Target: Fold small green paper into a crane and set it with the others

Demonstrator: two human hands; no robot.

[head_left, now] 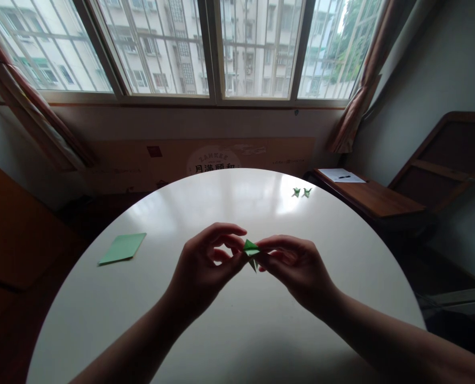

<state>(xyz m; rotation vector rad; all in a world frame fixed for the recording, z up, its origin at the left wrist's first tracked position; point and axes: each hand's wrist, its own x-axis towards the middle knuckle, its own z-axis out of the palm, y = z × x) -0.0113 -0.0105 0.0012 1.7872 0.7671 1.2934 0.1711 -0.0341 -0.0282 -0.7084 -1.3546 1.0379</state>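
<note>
A small folded green paper (252,248), shaped like part of an origami crane, is held above the middle of the white table. My left hand (207,258) pinches its left side between thumb and fingers, the index finger arched above. From the other side, my right hand (297,261) grips the paper between thumb and index finger. One pointed tip of the paper hangs down between the hands. Fingertips cover parts of the folds.
On the round white table (173,208), a stack of light green square paper (123,248) lies at left. Two small green origami cranes (301,192) stand at the far right. Beyond the table's right edge is a wooden chair (397,197) bearing a white sheet (340,175) and a pen.
</note>
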